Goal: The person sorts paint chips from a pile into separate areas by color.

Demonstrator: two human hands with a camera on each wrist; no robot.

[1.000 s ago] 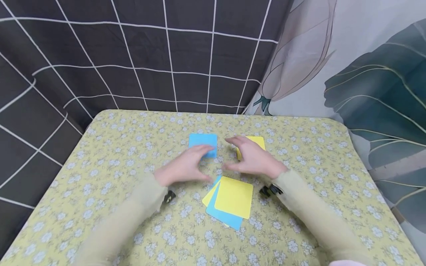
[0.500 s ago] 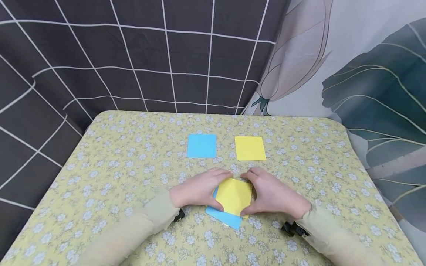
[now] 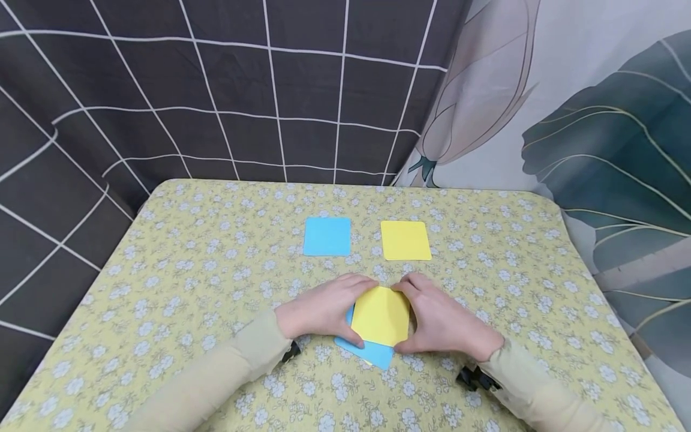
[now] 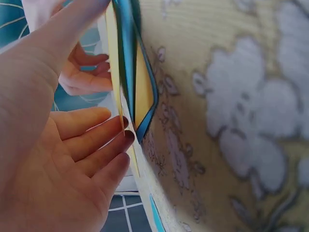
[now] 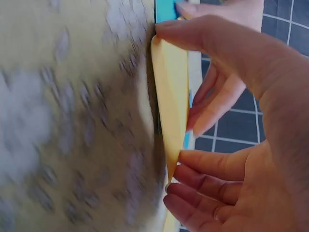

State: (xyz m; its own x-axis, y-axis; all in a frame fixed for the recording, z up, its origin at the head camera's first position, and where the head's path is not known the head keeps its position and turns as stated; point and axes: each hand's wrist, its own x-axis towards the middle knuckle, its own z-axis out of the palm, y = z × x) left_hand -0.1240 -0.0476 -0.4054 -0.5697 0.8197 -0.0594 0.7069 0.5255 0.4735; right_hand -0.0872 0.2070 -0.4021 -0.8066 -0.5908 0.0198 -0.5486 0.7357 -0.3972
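Note:
A small stack of cards lies near the table's middle, with a yellow card (image 3: 380, 315) on top and a blue card (image 3: 372, 354) sticking out beneath it. My left hand (image 3: 345, 312) grips the stack's left side, thumb at the far corner and fingers at the near edge. My right hand (image 3: 418, 315) pinches the yellow card's right side the same way. In the right wrist view the yellow card (image 5: 171, 96) bows up off the cloth between thumb and fingers. In the left wrist view my fingers (image 4: 96, 140) touch the layered card edges (image 4: 130, 72).
Farther back a single blue card (image 3: 327, 236) and a single yellow card (image 3: 405, 240) lie flat side by side. The table has a yellow floral cloth (image 3: 189, 270). Dark grid fabric and a leaf-print curtain hang behind it.
Both hands drew back from the far cards to the near stack and closed on its sides. In the last half second the yellow top card turned slightly between them.

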